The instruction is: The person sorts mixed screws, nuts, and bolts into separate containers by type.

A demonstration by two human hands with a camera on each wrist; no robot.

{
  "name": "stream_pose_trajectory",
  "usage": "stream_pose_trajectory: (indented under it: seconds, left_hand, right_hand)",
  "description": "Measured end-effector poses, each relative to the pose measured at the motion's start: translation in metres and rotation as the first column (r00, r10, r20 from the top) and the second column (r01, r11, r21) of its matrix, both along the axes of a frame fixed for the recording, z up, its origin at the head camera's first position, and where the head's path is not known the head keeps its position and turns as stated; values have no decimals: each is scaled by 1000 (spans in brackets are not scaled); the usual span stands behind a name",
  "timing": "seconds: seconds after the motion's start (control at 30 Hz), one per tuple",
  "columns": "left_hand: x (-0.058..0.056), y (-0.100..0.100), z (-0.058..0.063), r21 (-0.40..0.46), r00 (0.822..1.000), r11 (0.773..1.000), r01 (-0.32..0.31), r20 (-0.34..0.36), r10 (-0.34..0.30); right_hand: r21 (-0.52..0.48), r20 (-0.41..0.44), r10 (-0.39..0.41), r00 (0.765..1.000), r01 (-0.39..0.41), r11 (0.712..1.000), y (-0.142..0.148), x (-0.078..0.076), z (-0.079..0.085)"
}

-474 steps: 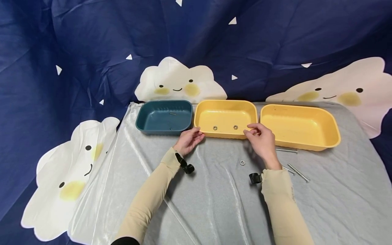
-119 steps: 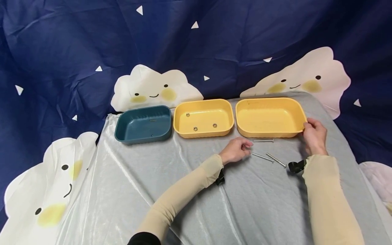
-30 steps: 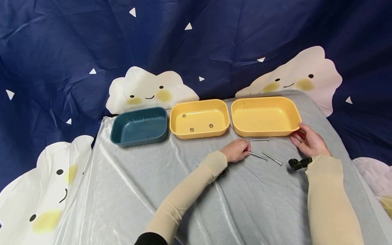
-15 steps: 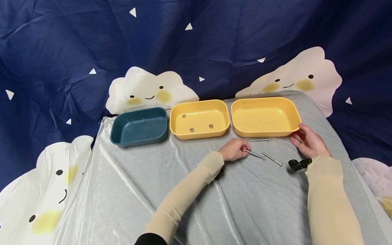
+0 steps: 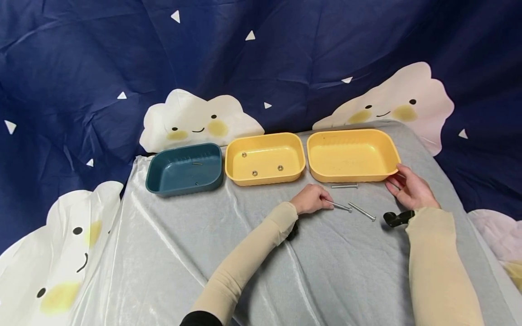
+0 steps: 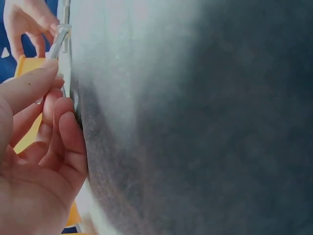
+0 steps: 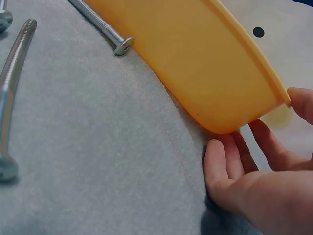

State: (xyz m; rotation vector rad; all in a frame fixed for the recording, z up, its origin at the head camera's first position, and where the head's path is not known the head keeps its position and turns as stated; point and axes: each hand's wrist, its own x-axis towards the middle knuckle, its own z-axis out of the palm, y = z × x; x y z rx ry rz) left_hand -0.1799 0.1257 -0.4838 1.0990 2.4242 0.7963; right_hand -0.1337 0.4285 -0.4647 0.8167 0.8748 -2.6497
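Note:
My left hand [image 5: 311, 199] pinches the threaded end of a silver bolt [image 5: 340, 207] between thumb and fingers, its head pointing right. In the left wrist view the same bolt [image 6: 59, 43] sticks out past the fingertips. My right hand [image 5: 415, 189] holds the near right corner of the larger yellow bin [image 5: 350, 178], thumb at the rim and fingers against the wall below. A second bolt [image 5: 362, 212] lies slanted on the cloth beside the held one. Another bolt [image 5: 345, 186] lies along the front of that bin.
A smaller yellow bin [image 5: 267, 181] with three nuts, one being this nut [image 5: 280, 168], stands left of the larger one. Further left is a dark teal bin [image 5: 183, 190] with small thin metal pieces inside. Grey cloth [image 5: 346, 271] covers the table; a blue curtain [image 5: 285, 59] hangs behind.
Over the last second my left hand has taken up the bolt and drawn it slightly left. My right hand stays at the bin's corner. Earlier, a nut on the cloth went into the middle bin.

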Motion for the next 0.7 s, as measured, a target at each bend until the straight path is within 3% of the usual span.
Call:
stream_pose_trajectory:
  seconds: [0.7]
  left_hand:
    - [-1,-7,4,105,993,994,-31,119,18]
  right_hand:
    - [34,30,-20,999,19,999,-1,-2,-1]
